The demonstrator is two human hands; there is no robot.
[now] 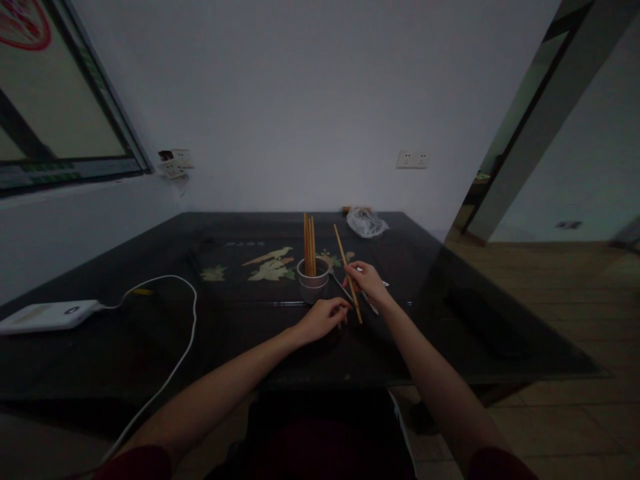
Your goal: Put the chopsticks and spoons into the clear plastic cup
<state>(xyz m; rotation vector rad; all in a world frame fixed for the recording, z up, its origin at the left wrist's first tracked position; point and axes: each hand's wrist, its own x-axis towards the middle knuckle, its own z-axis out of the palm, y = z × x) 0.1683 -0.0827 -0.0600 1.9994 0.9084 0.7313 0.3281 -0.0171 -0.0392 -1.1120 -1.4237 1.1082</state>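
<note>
My right hand [366, 279] pinches a wooden chopstick [341, 244] between thumb and fingers, its top leaning to the left and its lower end near the table. My left hand [324, 319] rests low at the table with loosely bent fingers, close to the chopstick's lower end; nothing shows in it. Just beyond the left hand stands a grey cup [313, 288] with several upright wooden chopsticks [310, 247] in it. A thin metal utensil [341, 287] slants between the cup and my right hand. Another metal piece [371, 307] shows below that hand, partly hidden.
The dark glossy table [240, 340] carries a bird and flower picture. At its back lies a crumpled clear plastic bag [367, 223]. To the left are a white power bank-like device [50, 316] and its white cable [194, 313]. A dark flat object [487, 323] lies right.
</note>
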